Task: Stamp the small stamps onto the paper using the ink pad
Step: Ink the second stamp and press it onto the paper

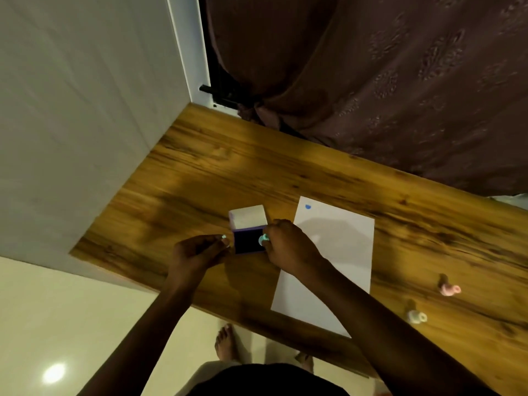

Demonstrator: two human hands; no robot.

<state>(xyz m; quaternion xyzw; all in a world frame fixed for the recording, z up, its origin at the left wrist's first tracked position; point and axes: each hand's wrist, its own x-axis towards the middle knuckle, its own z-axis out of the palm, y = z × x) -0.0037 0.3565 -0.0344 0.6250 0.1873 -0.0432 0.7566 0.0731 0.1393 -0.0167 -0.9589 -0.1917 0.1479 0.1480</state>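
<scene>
pinched in the fingers of the right hand (285,244) is a small teal stamp (263,239), its round end at the right edge of the dark ink pad (248,240); whether it presses the pad or sits just above it cannot be told. right wrist is bent down, forearm crossing the lower part of the paper (328,252). left hand (197,252) sits just left of the pad with fingers curled in, thumb and fingertips close together beside the pad's left edge; something pale teal shows at the fingertips, too blurred to name, so whether that hand is grasping anything cannot be told.

the pad's pale lid (248,220) stands open behind the dark pad. the white paper lies just right of the pad, long side running away from the person, with one blue mark (308,206) near its far left corner and the rest bare. a pink stamp (449,289) and a white stamp (417,317) lie on their sides on the wooden table (200,167), well apart from the paper on the right. the near table edge runs under both forearms; the paper's near corner comes close to it. bare wood stretches beyond the pad toward the wall (71,110) and curtain (385,81).
</scene>
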